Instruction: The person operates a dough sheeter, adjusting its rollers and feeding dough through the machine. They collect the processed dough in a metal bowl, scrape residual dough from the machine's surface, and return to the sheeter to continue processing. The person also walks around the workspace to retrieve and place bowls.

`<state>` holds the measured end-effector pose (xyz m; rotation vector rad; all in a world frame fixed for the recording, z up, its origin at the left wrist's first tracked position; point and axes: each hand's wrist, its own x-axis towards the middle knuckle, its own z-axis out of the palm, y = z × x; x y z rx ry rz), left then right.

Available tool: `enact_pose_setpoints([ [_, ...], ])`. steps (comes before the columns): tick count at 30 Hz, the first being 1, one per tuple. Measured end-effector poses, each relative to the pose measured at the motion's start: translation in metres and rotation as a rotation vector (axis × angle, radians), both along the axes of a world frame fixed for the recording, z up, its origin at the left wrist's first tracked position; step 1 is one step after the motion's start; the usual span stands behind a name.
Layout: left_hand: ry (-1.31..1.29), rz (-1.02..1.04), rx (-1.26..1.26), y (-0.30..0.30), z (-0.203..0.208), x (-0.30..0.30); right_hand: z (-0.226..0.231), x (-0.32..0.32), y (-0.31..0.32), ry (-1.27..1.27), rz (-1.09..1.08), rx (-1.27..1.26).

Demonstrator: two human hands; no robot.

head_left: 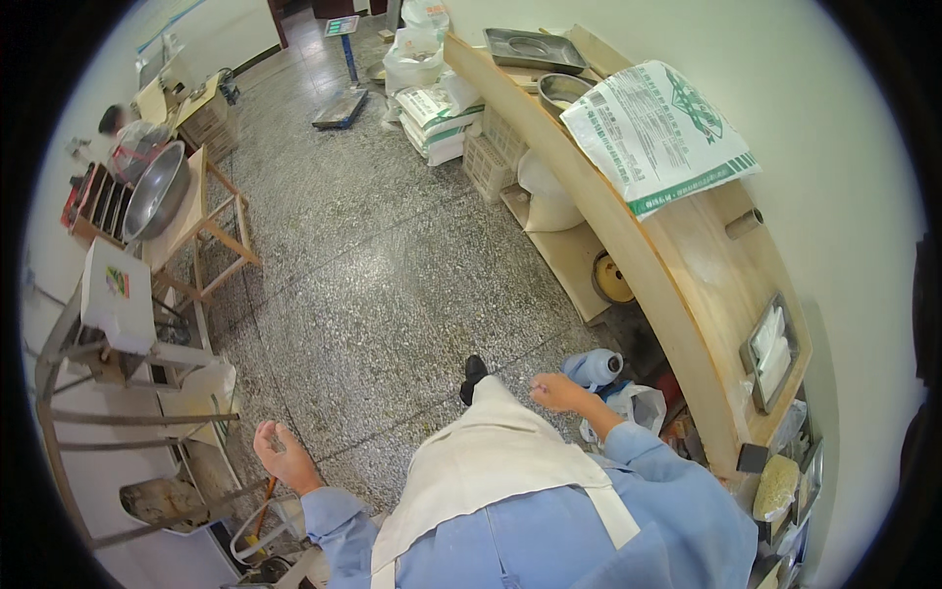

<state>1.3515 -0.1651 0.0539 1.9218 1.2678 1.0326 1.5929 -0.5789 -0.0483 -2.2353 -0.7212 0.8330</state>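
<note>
My left hand (285,456) hangs out to the left above the floor, fingers loosely bent and apart, holding nothing. Nearest to it is the metal rack (147,419) at the left. In front of my right side, my right hand (559,393) is curled closed, and no object shows in it. A blue plastic jug (593,368) stands just beyond that hand, with a white plastic bag (638,404) beside it. I wear a cream apron (491,442), and one dark shoe (473,379) shows past its hem.
Along the right runs a wooden worktable (687,324) bearing a white-and-green sack (657,137) and metal trays (775,353). A steel basin (157,191) sits on a wooden stand at left. Ahead, stacked sacks (437,123) and a platform scale (340,108) stand on the speckled floor (363,265).
</note>
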Motion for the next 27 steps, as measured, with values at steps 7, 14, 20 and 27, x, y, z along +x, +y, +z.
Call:
enact_pose_setpoints([
  [7,0.077,-0.069,0.169,0.056,0.043,0.135,0.065,0.146,0.124,-0.110,0.050,0.233],
  [14,0.116,-0.038,0.072,0.140,0.030,0.260,0.137,0.307,0.218,0.155,-0.429,0.638],
  [20,-0.028,-0.106,-0.032,0.250,0.002,0.376,0.177,0.456,0.273,0.035,-0.704,0.669],
  [27,-0.062,-0.265,-0.077,0.331,0.032,0.512,0.175,0.545,0.307,0.038,-0.820,0.572],
])
